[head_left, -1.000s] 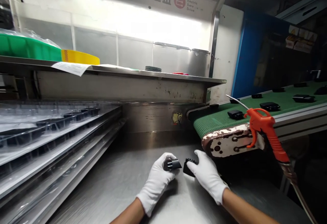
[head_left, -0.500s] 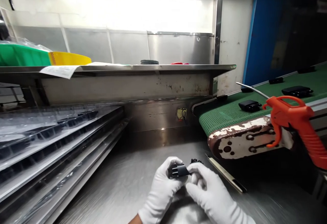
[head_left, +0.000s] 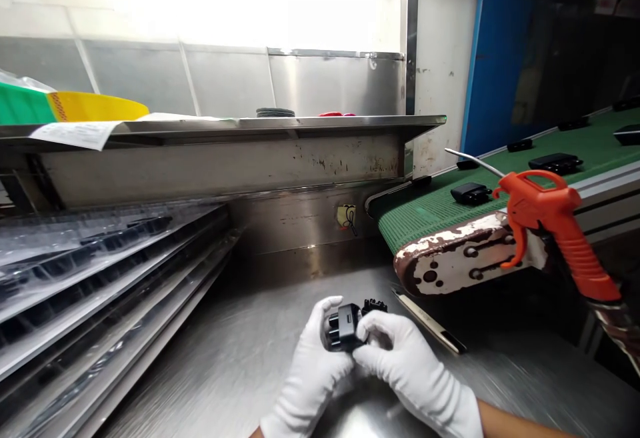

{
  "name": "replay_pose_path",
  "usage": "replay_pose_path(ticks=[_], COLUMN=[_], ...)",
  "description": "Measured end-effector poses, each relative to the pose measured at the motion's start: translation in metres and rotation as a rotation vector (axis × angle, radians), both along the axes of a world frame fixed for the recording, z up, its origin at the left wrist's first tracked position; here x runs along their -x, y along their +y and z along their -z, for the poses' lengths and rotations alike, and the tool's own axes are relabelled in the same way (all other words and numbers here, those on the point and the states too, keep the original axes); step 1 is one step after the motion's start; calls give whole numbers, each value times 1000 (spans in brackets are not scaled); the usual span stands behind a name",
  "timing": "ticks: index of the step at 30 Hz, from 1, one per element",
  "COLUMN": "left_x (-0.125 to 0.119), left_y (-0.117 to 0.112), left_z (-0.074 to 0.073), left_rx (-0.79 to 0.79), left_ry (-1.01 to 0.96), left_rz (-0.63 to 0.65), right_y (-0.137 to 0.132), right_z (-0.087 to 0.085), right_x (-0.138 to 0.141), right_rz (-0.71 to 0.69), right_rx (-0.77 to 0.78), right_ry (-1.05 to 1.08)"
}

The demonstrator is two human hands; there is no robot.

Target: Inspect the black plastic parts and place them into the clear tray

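A small black plastic plug housing (head_left: pixel 346 326) with short prongs on its left side is held low over the metal table. My left hand (head_left: pixel 315 358), in a white glove, is closed around its left side, thumb at the top. The fingers of my right hand (head_left: pixel 400 351), also white-gloved, are bent and pinch the housing's right edge. Just behind my right fingers lies a cluster of small black pieces (head_left: pixel 374 306). To the right of that hand rests a slim pale tool (head_left: pixel 430 321) with a dark end.
Stacked clear plastic trays (head_left: pixel 125 291) fill the left side. A green conveyor belt (head_left: pixel 415 215) at the right carries black housings (head_left: pixel 471 193). An orange air gun (head_left: pixel 550 218) hangs before it. Across the back runs a metal shelf (head_left: pixel 300 126) with a yellow bin (head_left: pixel 100 106).
The housing has turned in my hands, so a broad face with a small slot now shows. My right hand has shifted slightly, and the whole view has swung a little right.
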State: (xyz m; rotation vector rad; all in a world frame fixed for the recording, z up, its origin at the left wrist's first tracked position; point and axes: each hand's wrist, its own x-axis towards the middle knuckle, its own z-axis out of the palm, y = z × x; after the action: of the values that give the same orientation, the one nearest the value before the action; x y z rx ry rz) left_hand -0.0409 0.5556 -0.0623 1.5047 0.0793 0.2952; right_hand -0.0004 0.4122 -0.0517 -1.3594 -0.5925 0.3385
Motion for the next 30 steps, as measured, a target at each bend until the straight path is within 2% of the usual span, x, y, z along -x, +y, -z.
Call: replay_pose_path(ticks=[3, 6, 9, 13, 18, 24, 30], left_x=[-2, 1, 7, 13, 14, 8, 10], left_y=[1, 1, 2, 3, 4, 5, 4], left_z=[-2, -3, -4, -8, -11, -5, -6], left_rx=[128, 182, 133, 75, 24, 59, 82], left_ry=[23, 12, -6, -44, -5, -46, -61], left_rz=[90, 123, 116, 165, 103, 136, 177], right_y=[-1, -3, -4, -4, -5, -5, -5], right_z=[2, 5, 7, 6, 3, 0, 2], right_x=[-8, -13, -14, -12, -10, -9, -7], right_rz=[-18, -58, -91, -104, -82, -21, 17], right_rx=[-25, 18, 43, 64, 136, 182, 199], right_ry=[-37, -81, -92, -92, -179, -165, -191])
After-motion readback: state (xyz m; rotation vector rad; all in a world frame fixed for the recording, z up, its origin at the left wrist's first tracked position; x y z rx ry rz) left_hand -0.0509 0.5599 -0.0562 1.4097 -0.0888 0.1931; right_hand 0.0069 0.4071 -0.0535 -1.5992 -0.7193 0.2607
